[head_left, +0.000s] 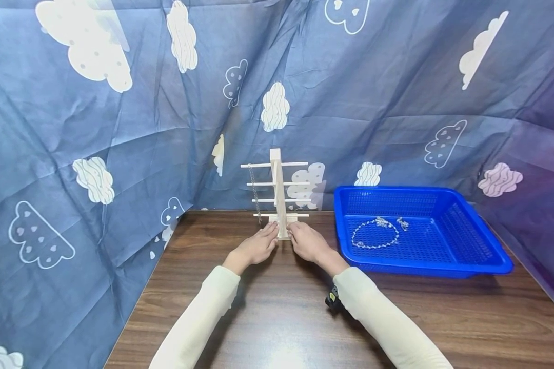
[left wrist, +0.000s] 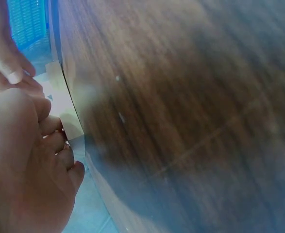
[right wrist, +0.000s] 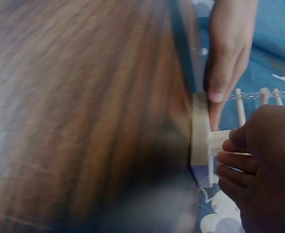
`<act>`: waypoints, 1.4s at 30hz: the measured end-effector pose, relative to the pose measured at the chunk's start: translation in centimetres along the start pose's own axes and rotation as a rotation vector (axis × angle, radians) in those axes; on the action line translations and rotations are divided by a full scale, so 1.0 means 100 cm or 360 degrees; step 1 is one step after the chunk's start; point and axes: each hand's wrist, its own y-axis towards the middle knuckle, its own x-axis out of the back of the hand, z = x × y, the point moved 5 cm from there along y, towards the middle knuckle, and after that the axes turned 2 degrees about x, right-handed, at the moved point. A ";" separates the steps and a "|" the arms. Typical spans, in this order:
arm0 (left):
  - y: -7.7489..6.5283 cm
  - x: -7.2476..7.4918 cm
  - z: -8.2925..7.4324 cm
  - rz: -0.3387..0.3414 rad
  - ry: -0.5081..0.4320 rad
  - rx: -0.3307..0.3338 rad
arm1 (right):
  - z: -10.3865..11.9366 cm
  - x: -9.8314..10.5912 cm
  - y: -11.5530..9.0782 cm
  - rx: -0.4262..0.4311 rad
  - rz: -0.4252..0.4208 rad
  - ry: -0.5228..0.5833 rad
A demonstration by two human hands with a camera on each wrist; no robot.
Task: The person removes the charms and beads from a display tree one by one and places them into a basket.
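Observation:
A pale wooden jewellery stand (head_left: 279, 195), with several horizontal rods, stands upright at the back of the table. A thin chain necklace (head_left: 255, 195) hangs from the stand's top rod on the left side. Its base (right wrist: 199, 131) lies near the table edge. My left hand (head_left: 260, 243) touches the left of the base with fairly straight fingers. On the other side, my right hand (head_left: 308, 242) has its lightly bent fingers against the base by the post. Both thumbs are partly hidden in the head view.
To the right sits a blue plastic basket (head_left: 482, 241). Inside it lie a beaded necklace (head_left: 375, 247) in a loop and a small silvery piece of jewellery (head_left: 402, 223). A blue cloth (head_left: 134, 154) with cloud prints hangs behind the wooden table (head_left: 277, 318).

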 end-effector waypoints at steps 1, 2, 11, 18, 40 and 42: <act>0.000 0.000 0.000 0.0000 -0.0004 0.0001 | -0.001 -0.003 -0.001 0.0026 0.0029 -0.0024; 0.000 0.000 0.000 0.0002 -0.0007 0.0004 | -0.001 -0.006 -0.002 0.0050 0.0062 -0.0039; -0.001 0.000 0.000 0.0034 0.0003 0.0007 | -0.016 -0.031 -0.010 0.0172 0.0286 -0.0017; -0.001 0.002 0.000 0.0059 0.0023 0.0006 | -0.018 -0.031 -0.013 0.0205 0.0362 0.0042; -0.005 0.049 0.010 -0.0448 -0.0046 0.0086 | -0.014 -0.024 -0.016 0.0202 0.0366 0.0034; -0.007 0.057 0.012 -0.0580 -0.0036 0.0073 | -0.013 -0.024 -0.016 0.0199 0.0363 0.0040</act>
